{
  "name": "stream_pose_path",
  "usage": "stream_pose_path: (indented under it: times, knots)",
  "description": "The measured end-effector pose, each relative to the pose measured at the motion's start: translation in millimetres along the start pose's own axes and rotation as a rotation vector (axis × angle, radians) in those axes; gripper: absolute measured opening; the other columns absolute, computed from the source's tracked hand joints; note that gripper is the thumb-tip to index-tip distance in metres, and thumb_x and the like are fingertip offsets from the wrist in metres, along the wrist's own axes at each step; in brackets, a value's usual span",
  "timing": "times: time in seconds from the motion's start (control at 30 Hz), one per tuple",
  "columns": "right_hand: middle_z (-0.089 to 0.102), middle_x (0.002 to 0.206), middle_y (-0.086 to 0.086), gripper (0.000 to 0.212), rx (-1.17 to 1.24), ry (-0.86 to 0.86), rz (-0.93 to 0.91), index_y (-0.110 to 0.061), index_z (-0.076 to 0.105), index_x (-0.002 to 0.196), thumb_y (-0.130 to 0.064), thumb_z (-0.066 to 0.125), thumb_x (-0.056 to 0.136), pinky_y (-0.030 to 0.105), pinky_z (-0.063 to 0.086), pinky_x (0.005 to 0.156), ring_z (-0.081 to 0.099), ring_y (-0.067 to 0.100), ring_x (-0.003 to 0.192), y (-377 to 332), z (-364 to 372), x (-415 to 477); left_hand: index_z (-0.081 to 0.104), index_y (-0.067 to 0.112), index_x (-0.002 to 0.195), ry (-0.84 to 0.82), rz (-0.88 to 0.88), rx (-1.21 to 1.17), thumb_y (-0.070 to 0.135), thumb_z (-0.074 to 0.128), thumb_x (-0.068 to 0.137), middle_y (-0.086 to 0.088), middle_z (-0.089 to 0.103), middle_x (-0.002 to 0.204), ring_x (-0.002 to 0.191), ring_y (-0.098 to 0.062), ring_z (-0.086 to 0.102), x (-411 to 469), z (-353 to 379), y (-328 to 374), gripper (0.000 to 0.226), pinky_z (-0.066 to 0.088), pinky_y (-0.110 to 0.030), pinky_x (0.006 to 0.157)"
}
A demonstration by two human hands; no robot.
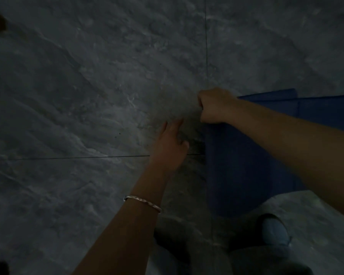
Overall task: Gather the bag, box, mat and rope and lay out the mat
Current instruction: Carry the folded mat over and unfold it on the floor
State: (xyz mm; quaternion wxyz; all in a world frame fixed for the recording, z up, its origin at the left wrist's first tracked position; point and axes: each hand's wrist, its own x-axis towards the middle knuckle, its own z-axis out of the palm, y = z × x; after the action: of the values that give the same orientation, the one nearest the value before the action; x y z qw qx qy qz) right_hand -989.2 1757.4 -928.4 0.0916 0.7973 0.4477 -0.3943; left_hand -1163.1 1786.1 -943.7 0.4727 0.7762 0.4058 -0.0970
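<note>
Left hand (170,147): fingers spread, nothing held. Right hand (214,106), 2 o'clock: mat (246,165) edge gripped; laying-out judged begun, unfinished. Bag, box, rope unseen.

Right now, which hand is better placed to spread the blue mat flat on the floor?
Right, probably. The right hand grips the blue mat at its far corner. The left hand is open beside its edge, holding nothing.

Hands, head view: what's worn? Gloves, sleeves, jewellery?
No gloves on the left hand or the right hand, and no sleeves show on either forearm. A thin silver-coloured bangle circles the left wrist; the right wrist shows nothing worn.
</note>
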Motion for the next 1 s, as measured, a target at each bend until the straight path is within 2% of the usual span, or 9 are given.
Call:
stream_pose_path:
  times: [0.13, 0.4, 0.47, 0.53, 0.67, 0.77, 0.87, 0.93, 1.0]
  knots:
    - [0.057, 0.104, 0.007, 0.028, 0.052, 0.02, -0.054, -0.013, 0.054, 0.105, -0.015, 0.063, 0.078, 0.029, 0.038, 0.068, 0.05, 0.019, 0.086, 15, -12, -46, 0.033, 0.019, 0.144, -0.01, 0.06, 0.001, 0.008, 0.057, 0.083, -0.004, 0.038, 0.149, 0.144, -0.026, 0.017, -1, -2, 29, 0.067, 0.025, -0.038, 0.114]
    - [0.062, 0.105, 0.002, 0.033, 0.152, 0.136, -0.162, -0.019, 0.052, 0.11, -0.018, 0.064, 0.078, 0.031, 0.045, 0.07, 0.058, 0.02, 0.089, 36, -19, -119, 0.033, 0.01, 0.143, -0.079, 0.324, 0.039, -0.008, 0.056, 0.077, -0.011, 0.041, 0.146, 0.138, -0.025, 0.033, 14, 18, 92, 0.072, 0.007, -0.025, 0.117]
    - [0.063, 0.101, 0.002, 0.032, 0.16, 0.155, -0.191, -0.019, 0.052, 0.108, -0.016, 0.063, 0.079, 0.033, 0.047, 0.07, 0.058, 0.019, 0.086, 43, -20, -130, 0.036, 0.005, 0.14, -0.098, 0.407, 0.095, 0.001, 0.058, 0.08, -0.015, 0.045, 0.142, 0.136, -0.024, 0.037, 18, 26, 100, 0.065, 0.004, -0.02, 0.115]
    - [0.062, 0.097, 0.002, 0.032, 0.143, 0.186, -0.217, -0.02, 0.051, 0.109, -0.016, 0.064, 0.079, 0.032, 0.045, 0.066, 0.057, 0.019, 0.082, 53, -22, -142, 0.043, -0.002, 0.135, -0.124, 0.526, 0.168, 0.026, 0.053, 0.082, -0.02, 0.048, 0.138, 0.133, -0.026, 0.035, 20, 36, 108, 0.06, 0.004, -0.017, 0.113]
    - [0.058, 0.09, -0.002, 0.032, 0.075, 0.272, -0.264, -0.022, 0.049, 0.111, -0.02, 0.062, 0.082, 0.029, 0.032, 0.065, 0.045, 0.014, 0.071, 74, -24, -166, 0.05, 0.002, 0.131, -0.21, 0.687, 0.324, 0.038, 0.043, 0.082, -0.018, 0.053, 0.135, 0.131, -0.032, 0.039, 29, 52, 118, 0.061, 0.018, -0.041, 0.113]
    - [0.042, 0.078, -0.009, 0.027, 0.026, 0.296, -0.286, -0.024, 0.047, 0.109, -0.025, 0.059, 0.085, 0.028, 0.023, 0.069, 0.029, 0.008, 0.062, 89, -26, -190, 0.051, 0.013, 0.13, -0.273, 0.772, 0.422, 0.035, 0.048, 0.086, -0.009, 0.053, 0.135, 0.134, -0.023, 0.034, 31, 61, 132, 0.049, 0.004, -0.025, 0.114]
    - [0.027, 0.071, -0.013, 0.034, 0.01, 0.274, -0.243, -0.029, 0.041, 0.116, -0.026, 0.056, 0.085, 0.032, 0.027, 0.069, 0.036, 0.01, 0.068, 107, -31, -220, 0.05, 0.023, 0.128, -0.35, 0.688, 0.548, 0.045, 0.045, 0.085, -0.004, 0.044, 0.144, 0.139, -0.022, 0.027, 40, 69, 141, 0.049, 0.012, -0.042, 0.117]
    - [0.034, 0.075, -0.012, 0.049, 0.009, 0.255, -0.196, -0.03, 0.032, 0.127, -0.027, 0.056, 0.084, 0.033, 0.033, 0.075, 0.045, 0.014, 0.078, 118, -37, -238, 0.049, 0.026, 0.129, -0.433, 0.635, 0.625, 0.059, 0.043, 0.079, -0.001, 0.041, 0.146, 0.141, -0.028, 0.026, 39, 66, 153, 0.061, 0.018, -0.05, 0.114]
    - [0.045, 0.084, -0.009, 0.057, 0.002, 0.259, -0.148, -0.028, 0.026, 0.133, -0.027, 0.056, 0.084, 0.033, 0.033, 0.078, 0.047, 0.016, 0.085, 129, -44, -251, 0.044, 0.022, 0.136, -0.479, 0.595, 0.647, 0.049, 0.058, 0.082, -0.002, 0.039, 0.148, 0.141, -0.025, 0.023, 30, 60, 170, 0.061, 0.007, -0.046, 0.118]
